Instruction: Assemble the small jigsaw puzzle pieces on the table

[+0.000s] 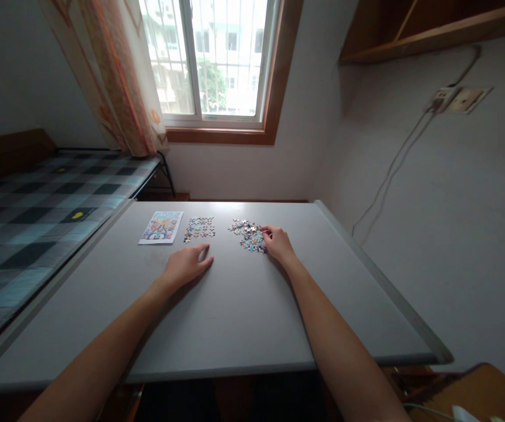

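On the grey table lies a loose heap of small puzzle pieces [250, 234]. My right hand [277, 243] is at the heap's right edge, its thumb and fingertips drawn together; a small pale piece seems to be between them. Left of the heap, more puzzle pieces [200, 227] are laid out in rows. Just below these rows my left hand [188, 264] rests on the table, thumb and forefinger apart, holding nothing. A printed colourful picture sheet [161, 228] lies flat to the left of the rows.
The grey table [234, 316] has a raised edge on the right. A bed with a checked cover [58, 205] stands along the left side. Beyond are a curtain [120, 76] and a window [226, 58]. A cable [384, 181] hangs from the right wall's socket. A wooden chair [485, 390] is at the lower right.
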Demonstrator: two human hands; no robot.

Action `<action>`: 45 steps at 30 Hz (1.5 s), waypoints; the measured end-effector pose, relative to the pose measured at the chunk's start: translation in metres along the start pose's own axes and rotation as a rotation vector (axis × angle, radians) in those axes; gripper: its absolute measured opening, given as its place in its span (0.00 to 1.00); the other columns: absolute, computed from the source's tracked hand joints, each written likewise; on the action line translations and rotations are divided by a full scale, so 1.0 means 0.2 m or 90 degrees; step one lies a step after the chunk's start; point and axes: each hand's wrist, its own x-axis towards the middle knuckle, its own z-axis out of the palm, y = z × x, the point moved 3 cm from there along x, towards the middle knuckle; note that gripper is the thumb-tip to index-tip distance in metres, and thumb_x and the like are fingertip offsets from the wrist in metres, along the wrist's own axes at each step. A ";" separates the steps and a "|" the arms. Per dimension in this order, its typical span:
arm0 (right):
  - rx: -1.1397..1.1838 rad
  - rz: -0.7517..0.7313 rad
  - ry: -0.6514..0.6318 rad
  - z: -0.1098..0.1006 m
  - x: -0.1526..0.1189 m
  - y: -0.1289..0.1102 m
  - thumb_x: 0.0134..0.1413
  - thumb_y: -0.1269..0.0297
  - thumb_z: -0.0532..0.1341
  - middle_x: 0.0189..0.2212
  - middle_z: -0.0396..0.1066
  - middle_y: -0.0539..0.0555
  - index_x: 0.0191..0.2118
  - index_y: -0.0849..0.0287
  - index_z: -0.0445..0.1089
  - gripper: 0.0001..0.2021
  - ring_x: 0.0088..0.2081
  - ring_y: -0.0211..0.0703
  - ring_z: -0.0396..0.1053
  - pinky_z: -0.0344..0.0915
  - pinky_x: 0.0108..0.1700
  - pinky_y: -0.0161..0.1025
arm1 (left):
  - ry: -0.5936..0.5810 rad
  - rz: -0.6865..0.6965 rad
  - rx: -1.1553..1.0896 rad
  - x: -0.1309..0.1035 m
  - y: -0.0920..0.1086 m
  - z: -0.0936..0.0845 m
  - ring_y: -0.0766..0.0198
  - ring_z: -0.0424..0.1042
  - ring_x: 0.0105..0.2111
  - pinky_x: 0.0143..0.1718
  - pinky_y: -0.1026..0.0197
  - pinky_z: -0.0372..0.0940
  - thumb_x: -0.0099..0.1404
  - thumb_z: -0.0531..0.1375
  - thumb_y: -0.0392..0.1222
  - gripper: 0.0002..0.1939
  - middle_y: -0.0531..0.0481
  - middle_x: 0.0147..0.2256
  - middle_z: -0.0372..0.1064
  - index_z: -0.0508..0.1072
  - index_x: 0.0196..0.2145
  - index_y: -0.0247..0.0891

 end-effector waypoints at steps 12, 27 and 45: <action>-0.015 -0.006 -0.006 0.00 0.01 0.00 0.55 0.71 0.54 0.32 0.76 0.53 0.40 0.55 0.75 0.13 0.31 0.39 0.73 0.66 0.38 0.33 | 0.001 -0.003 -0.002 0.00 0.00 0.00 0.56 0.72 0.37 0.35 0.61 0.60 0.63 0.50 0.58 0.27 0.46 0.36 0.74 0.65 0.56 0.47; -0.025 0.010 -0.025 -0.01 -0.01 -0.03 0.56 0.71 0.52 0.33 0.76 0.53 0.42 0.56 0.74 0.15 0.28 0.38 0.72 0.64 0.36 0.32 | 0.004 0.007 0.004 0.00 -0.01 0.01 0.56 0.72 0.35 0.33 0.61 0.60 0.64 0.50 0.59 0.27 0.45 0.36 0.74 0.65 0.56 0.47; -0.056 0.007 -0.034 0.01 0.00 -0.01 0.55 0.71 0.53 0.38 0.76 0.53 0.41 0.56 0.75 0.14 0.36 0.40 0.72 0.64 0.43 0.33 | 0.004 0.000 0.001 0.00 0.00 0.00 0.57 0.72 0.35 0.33 0.62 0.59 0.63 0.50 0.58 0.27 0.46 0.36 0.75 0.65 0.56 0.47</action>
